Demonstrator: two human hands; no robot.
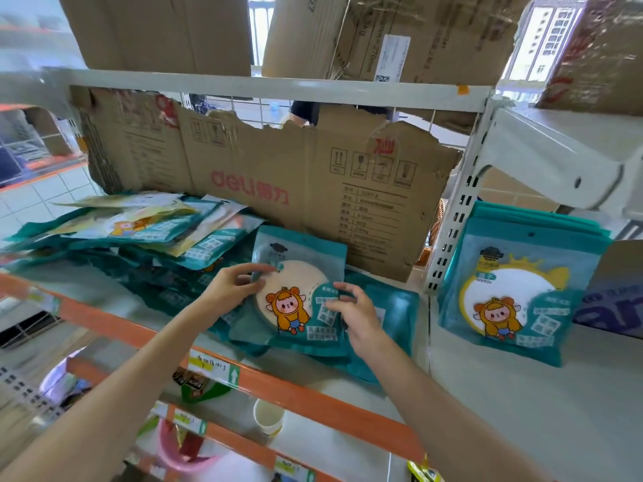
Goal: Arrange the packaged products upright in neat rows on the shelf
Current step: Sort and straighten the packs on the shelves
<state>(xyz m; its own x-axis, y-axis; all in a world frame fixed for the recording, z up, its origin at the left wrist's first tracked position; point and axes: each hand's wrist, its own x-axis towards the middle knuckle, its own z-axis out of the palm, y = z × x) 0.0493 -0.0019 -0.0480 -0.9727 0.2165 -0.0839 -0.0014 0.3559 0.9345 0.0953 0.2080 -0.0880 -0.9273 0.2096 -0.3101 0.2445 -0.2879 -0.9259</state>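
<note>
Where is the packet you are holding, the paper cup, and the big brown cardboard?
held packet (295,293), head view, on the cartoon figure on its front.
paper cup (268,417), head view, on its open top.
cardboard sheet (278,175), head view, on its printed middle.
</note>
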